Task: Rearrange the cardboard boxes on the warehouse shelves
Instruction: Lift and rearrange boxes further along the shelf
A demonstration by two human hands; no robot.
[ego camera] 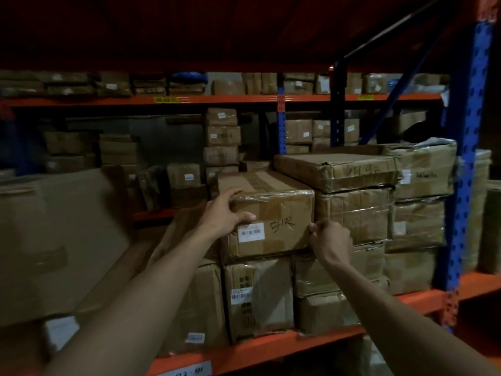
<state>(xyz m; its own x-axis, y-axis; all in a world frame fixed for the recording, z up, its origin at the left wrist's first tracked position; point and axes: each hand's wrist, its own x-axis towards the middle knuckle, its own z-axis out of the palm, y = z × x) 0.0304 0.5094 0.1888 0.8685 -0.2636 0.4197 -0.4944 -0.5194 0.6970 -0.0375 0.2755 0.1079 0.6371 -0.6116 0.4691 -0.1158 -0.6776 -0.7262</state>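
Observation:
A long cardboard box (pixel 282 213) wrapped in clear tape, with a white barcode label and handwritten digits on its front, lies on top of a stack on the orange shelf (pixel 271 348). My left hand (pixel 225 213) grips its upper left front corner, fingers over the top edge and thumb on the front face. My right hand (pixel 329 241) is curled at the box's lower right front corner, fingers pinched on its edge. Under it stand an upright taped box (pixel 260 297) and, to the right, a stack of crushed boxes (pixel 352 213).
A big flat carton (pixel 62 234) leans at the left. A wide flat box (pixel 336 166) tops the right stack, with more wrapped boxes (pixel 423 202) beside the blue upright (pixel 461 164). Further racks full of boxes stand behind. An orange deck hangs low overhead.

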